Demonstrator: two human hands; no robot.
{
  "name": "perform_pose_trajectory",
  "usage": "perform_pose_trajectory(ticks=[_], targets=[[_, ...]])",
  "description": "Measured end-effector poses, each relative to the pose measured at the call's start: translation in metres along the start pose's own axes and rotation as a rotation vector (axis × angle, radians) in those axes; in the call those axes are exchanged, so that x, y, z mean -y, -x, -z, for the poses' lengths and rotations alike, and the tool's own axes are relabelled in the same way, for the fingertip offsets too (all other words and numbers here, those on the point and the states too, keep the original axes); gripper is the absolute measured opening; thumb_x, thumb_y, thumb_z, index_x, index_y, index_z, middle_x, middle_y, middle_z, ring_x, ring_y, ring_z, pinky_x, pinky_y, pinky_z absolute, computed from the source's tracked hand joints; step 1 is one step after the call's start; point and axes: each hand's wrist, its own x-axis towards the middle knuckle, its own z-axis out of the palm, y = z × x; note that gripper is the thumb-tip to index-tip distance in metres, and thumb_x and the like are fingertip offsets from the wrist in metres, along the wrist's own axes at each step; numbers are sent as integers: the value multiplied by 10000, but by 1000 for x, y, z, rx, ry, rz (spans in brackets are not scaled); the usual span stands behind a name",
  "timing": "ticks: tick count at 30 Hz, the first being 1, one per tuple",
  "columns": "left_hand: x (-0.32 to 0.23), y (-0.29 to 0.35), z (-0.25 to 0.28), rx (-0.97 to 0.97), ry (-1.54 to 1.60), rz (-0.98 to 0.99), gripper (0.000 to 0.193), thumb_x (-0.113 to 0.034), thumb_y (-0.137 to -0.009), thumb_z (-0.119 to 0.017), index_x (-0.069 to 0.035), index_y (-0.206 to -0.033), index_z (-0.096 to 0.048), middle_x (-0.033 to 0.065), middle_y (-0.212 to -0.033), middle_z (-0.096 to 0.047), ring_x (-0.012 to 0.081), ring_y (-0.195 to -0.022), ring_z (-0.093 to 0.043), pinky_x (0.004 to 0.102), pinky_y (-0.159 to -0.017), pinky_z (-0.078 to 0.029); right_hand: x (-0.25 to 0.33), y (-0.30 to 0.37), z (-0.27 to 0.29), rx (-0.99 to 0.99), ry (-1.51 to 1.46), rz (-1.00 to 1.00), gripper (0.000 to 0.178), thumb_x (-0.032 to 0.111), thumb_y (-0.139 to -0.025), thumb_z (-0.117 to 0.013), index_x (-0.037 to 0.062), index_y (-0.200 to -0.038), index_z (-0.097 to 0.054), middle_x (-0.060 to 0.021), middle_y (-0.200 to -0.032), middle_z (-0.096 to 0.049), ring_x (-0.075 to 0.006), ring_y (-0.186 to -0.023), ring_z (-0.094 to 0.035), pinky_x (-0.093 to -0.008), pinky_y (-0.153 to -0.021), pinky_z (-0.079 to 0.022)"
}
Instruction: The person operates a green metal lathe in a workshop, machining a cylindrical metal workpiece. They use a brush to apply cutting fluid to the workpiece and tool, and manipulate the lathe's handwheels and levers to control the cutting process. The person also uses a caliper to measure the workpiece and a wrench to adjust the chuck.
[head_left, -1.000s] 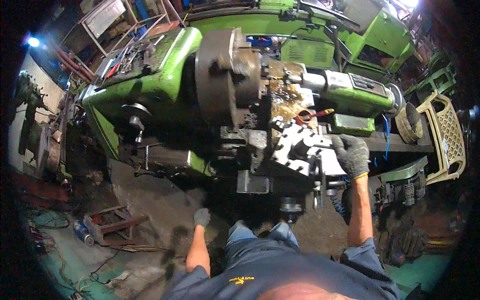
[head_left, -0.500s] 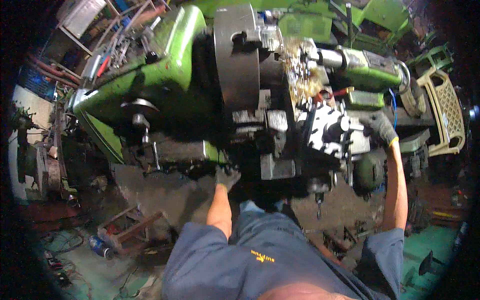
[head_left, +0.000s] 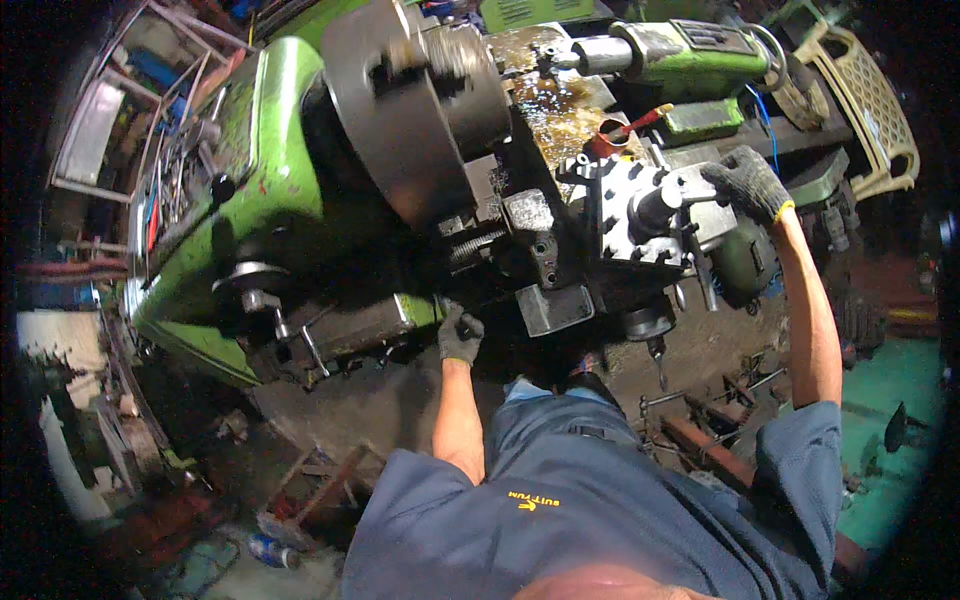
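At the front of the large green metal lathe (head_left: 250, 180), seen from the head camera, a person in a blue work shirt stands facing the machine with both arms extended. Left hand (head_left: 460, 335), in a dark grey knitted glove, rests at the lower front edge of the lathe's apron, just beside the dark steel carriage block (head_left: 540, 250); its fingers are curled closed around a small control there, which the glove hides from view. Right hand (head_left: 748, 183), in a matching grey glove with a yellow cuff, sits at the right edge of the carriage, fingers wrapped closed around the short steel handle (head_left: 690, 197) that projects from the square, bolt-studded steel tool post (head_left: 632, 215). Large round grey steel chuck (head_left: 400, 110) stands at the headstock end, left of and above the tool post and apart from it. Green tailstock with a bright steel barrel (head_left: 650, 50) lies along the top right of the bed, beyond an oily, chip-strewn tray. Cream plastic crate (head_left: 865, 105) stands at the far right, well apart from both hands. Scrap metal bars lie on the dirty floor below.
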Motion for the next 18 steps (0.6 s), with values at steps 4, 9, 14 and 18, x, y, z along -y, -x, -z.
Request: perform_pose_trajectory(ticks=[4,9,14,18], targets=[[-40,3,25,-192,-303,51,269,-227,-931,-640,-135,-721,-500,24,-599,-485,188,-467,-427,350,-440,-357,4,6,0,-28,29,33,524,436,-862,-624,-29,-636,-708,-129,-574,-665,-202,-511,-633,-380,-552,-509],[-54,-6,2,-253,-431,-86,235,-229,-885,-632,-127,-727,-490,23,-577,-449,169,-439,-395,317,-420,-316,11,5,2,-24,12,0,469,415,-866,-630,-4,-687,-738,-119,-589,-674,-201,-534,-647,-379,-579,-522],[-58,11,-17,-263,-393,36,204,-212,-881,-633,-119,-745,-512,46,-597,-487,179,-451,-444,329,-418,-347,3,5,1,-14,-20,11,453,408,-871,-636,12,-674,-733,-124,-579,-661,-231,-541,-653,-410,-611,-520],[-62,16,6,-126,-458,-50,166,-187,-878,-638,-107,-769,-541,68,-646,-558,203,-473,-495,319,-424,-374,4,8,2,-42,-39,75,445,404,-879,-627,17,-687,-735,-138,-589,-663,-260,-559,-666,-420,-632,-524]])
